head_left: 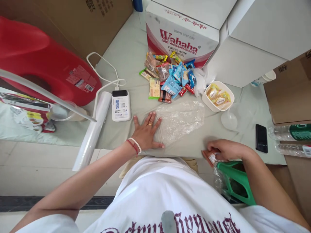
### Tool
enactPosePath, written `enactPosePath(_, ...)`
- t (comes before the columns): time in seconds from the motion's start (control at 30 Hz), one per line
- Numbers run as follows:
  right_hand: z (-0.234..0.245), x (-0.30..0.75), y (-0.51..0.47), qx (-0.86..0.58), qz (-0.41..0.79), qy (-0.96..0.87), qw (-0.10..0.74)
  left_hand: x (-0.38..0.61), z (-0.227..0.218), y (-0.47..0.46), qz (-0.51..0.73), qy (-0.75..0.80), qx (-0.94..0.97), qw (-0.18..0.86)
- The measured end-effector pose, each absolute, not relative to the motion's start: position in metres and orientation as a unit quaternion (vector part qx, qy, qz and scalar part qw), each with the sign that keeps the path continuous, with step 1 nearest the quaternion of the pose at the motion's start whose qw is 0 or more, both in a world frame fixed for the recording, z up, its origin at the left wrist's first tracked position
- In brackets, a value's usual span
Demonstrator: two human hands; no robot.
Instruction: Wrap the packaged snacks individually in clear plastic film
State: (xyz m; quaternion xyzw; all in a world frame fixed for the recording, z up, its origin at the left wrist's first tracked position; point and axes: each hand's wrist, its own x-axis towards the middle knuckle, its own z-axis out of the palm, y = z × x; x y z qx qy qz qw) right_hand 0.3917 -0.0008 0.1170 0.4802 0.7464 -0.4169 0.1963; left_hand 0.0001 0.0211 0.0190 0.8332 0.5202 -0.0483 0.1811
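Observation:
My left hand [146,134] lies flat with spread fingers on the table, its fingertips at the left edge of a clear plastic bag [183,121] laid out flat. At the table's front edge, my right hand [224,149] is closed on a small reddish-brown snack packet [209,156], partly hidden by the fingers. Beyond the bag lies a heap of wrapped snacks [172,84] in blue, red, green and yellow. To the heap's right, a white bowl [206,100] holds several yellow-wrapped pieces [220,97].
A white power bank [121,106] with a cable and a plastic roll [93,129] lie at left, near a red jug [46,61]. The Wahaha box [181,35] stands behind the snacks. At right are a phone [261,138], bottles [300,132] and a green plastic frame [239,184].

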Motion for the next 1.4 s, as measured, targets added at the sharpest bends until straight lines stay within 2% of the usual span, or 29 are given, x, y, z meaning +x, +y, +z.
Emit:
enactPosePath(0.07, 0.134, 0.415, -0.009, 0.506, -0.468, 0.691, 0.218, -0.001, 0.019, 0.022, -0.048, 0.518, 0.833, 0.186)
enactPosePath(0.1, 0.141, 0.416, -0.006, 0.521, -0.474, 0.682, 0.198, -0.001, 0.019, 0.023, -0.050, 0.517, 0.834, 0.187)
enactPosePath(0.17, 0.146, 0.398, 0.011, 0.574, -0.400, 0.710, 0.076, -0.001, 0.019, 0.023, -0.055, 0.517, 0.834, 0.185)
enactPosePath(0.23, 0.141, 0.358, 0.039, 0.610, -0.246, 0.750, -0.069, -0.001, 0.018, 0.023, -0.062, 0.518, 0.834, 0.180)
enactPosePath(0.27, 0.136, 0.334, 0.055, 0.592, -0.188, 0.775, -0.119, -0.001, 0.018, 0.022, -0.066, 0.518, 0.834, 0.177)
enactPosePath(0.3, 0.129, 0.310, 0.069, 0.557, -0.162, 0.804, -0.132, 0.000, 0.018, 0.022, -0.069, 0.518, 0.834, 0.175)
enactPosePath(0.33, 0.122, 0.288, 0.082, 0.529, -0.153, 0.827, -0.119, 0.000, 0.018, 0.022, -0.073, 0.517, 0.835, 0.174)
enactPosePath(0.4, 0.109, 0.256, 0.094, 0.473, -0.159, 0.866, -0.032, 0.001, 0.018, 0.021, -0.077, 0.519, 0.834, 0.172)
enactPosePath(0.5, 0.095, 0.258, 0.077, 0.387, -0.223, 0.892, 0.077, 0.002, 0.016, 0.019, -0.064, 0.525, 0.832, 0.169)
enactPosePath(0.6, 0.092, 0.306, 0.038, 0.378, -0.309, 0.867, 0.100, -0.001, 0.014, 0.018, -0.030, 0.524, 0.834, 0.171)
enactPosePath(0.7, 0.101, 0.346, 0.015, 0.428, -0.346, 0.833, 0.057, -0.006, 0.012, 0.018, 0.007, 0.516, 0.835, 0.190)
enactPosePath(0.83, 0.105, 0.328, 0.025, 0.459, -0.297, 0.837, -0.015, -0.010, 0.015, 0.014, 0.042, 0.547, 0.816, 0.182)
enactPosePath(0.93, 0.095, 0.292, 0.045, 0.463, -0.250, 0.850, 0.033, -0.012, 0.019, 0.004, 0.087, 0.570, 0.809, 0.116)
enactPosePath(1.03, 0.084, 0.281, 0.051, 0.465, -0.240, 0.849, 0.071, -0.017, 0.021, -0.003, 0.107, 0.461, 0.871, 0.136)
enactPosePath(1.1, 0.080, 0.295, 0.038, 0.471, -0.245, 0.847, 0.030, -0.023, 0.020, -0.005, 0.114, 0.348, 0.909, 0.196)
enactPosePath(1.17, 0.077, 0.319, 0.015, 0.475, -0.255, 0.841, -0.045, -0.028, 0.018, -0.004, 0.128, 0.285, 0.919, 0.240)
enactPosePath(1.23, 0.069, 0.343, -0.013, 0.472, -0.262, 0.836, -0.101, -0.032, 0.014, -0.003, 0.139, 0.278, 0.917, 0.251)
enactPosePath(1.4, 0.035, 0.358, -0.059, 0.516, -0.239, 0.811, -0.136, -0.031, 0.006, 0.002, 0.130, 0.313, 0.907, 0.248)
